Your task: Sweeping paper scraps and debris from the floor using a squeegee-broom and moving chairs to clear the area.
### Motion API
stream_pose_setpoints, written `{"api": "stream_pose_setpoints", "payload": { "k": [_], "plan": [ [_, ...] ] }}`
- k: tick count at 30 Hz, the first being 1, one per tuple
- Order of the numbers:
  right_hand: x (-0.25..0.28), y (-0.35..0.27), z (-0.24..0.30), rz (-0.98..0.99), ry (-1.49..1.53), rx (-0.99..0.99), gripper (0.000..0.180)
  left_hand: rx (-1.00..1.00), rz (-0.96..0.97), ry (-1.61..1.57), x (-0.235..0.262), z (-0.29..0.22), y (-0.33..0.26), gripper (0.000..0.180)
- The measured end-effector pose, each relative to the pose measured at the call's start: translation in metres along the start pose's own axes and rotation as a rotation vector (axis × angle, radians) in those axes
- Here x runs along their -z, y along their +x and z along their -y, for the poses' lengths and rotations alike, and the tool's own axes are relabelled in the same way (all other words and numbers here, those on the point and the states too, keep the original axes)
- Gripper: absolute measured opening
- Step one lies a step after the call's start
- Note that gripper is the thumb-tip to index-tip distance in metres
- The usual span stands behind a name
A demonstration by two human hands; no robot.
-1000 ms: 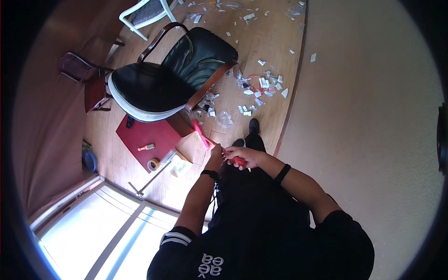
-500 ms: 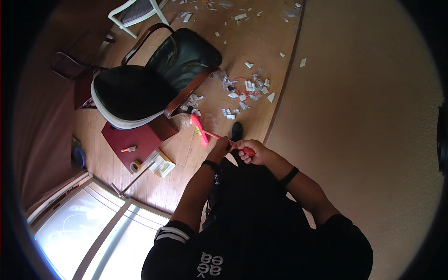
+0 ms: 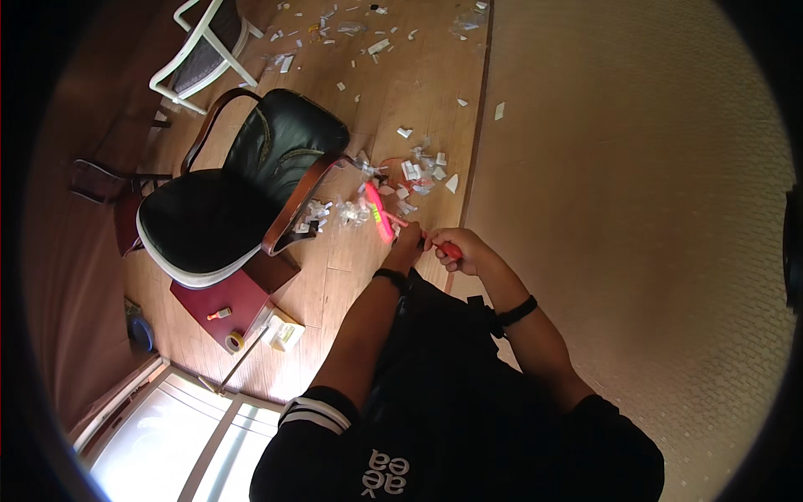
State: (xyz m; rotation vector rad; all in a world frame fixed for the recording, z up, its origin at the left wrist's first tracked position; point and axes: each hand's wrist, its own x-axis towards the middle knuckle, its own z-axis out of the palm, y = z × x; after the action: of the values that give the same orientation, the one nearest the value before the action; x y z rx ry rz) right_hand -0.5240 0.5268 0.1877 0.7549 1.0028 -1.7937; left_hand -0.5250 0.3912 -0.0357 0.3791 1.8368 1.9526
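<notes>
Both my hands meet in front of my dark top. My left hand (image 3: 407,249) pinches the near end of a bright pink strip (image 3: 378,221) that points away toward the floor scraps. My right hand (image 3: 460,251) is closed around a small red handle (image 3: 450,248); I cannot tell what tool it belongs to. The two hands touch each other. Each wrist wears a dark band.
A black padded chair with wooden arms (image 3: 238,188) stands on the wooden floor to the left. Paper scraps (image 3: 416,170) litter the floor beyond my hands. A red mat (image 3: 219,301) carries a tape roll (image 3: 235,340). A white chair (image 3: 201,52) is farther off; a beige wall (image 3: 627,209) fills the right.
The view has swung, so the chair and scraps now sit elsewhere in the picture. My hands stay together on the pink strip and red handle, slightly lower and more centred.
</notes>
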Motion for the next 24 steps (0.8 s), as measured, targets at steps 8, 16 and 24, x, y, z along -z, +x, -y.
{"api": "stream_pose_setpoints", "payload": {
  "k": [8, 16, 24],
  "plan": [
    [-0.027, -0.001, 0.011, -0.169, -0.442, 0.228, 0.021, 0.884, -0.29, -0.813, -0.012, -0.027, 0.059, 0.024],
    [-0.071, -0.014, 0.011, 0.007, -0.706, 0.107, 0.016, 0.875, -0.072, -0.684, 0.023, -0.051, 0.024, 0.037],
    [-0.08, -0.002, 0.016, 0.337, -0.66, 0.145, 0.019, 0.902, -0.308, -0.784, 0.052, -0.063, -0.045, 0.035]
  ]
}}
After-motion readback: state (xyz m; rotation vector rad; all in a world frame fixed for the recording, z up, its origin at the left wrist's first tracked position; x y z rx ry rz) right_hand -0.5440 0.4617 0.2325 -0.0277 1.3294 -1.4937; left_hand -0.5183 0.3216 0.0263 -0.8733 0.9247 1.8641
